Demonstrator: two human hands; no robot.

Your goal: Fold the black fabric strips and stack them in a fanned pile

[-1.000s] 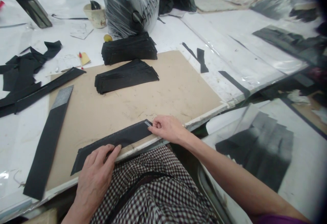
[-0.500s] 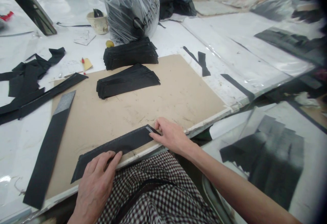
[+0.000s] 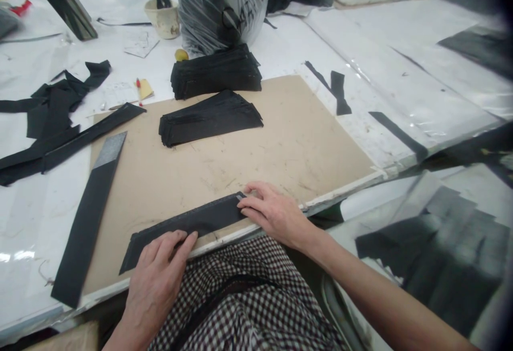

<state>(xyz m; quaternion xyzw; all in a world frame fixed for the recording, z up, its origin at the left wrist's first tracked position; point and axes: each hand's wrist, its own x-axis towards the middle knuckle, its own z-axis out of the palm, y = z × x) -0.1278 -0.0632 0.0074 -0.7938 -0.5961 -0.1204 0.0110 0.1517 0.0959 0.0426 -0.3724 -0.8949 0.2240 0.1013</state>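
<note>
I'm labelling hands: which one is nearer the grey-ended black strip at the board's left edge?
Left: the left hand is right of the strip, on another black piece; the right hand is farther right, at that piece's end.

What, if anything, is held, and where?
The right hand touches the black strip at its right end, grip unclear; the left hand rests on the strip's near edge.

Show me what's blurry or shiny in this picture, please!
In the head view, the dark pieces at lower right look smeary, glare spots shine on the white tabletop at far left, and the left hand and right hand look clearer.
</note>
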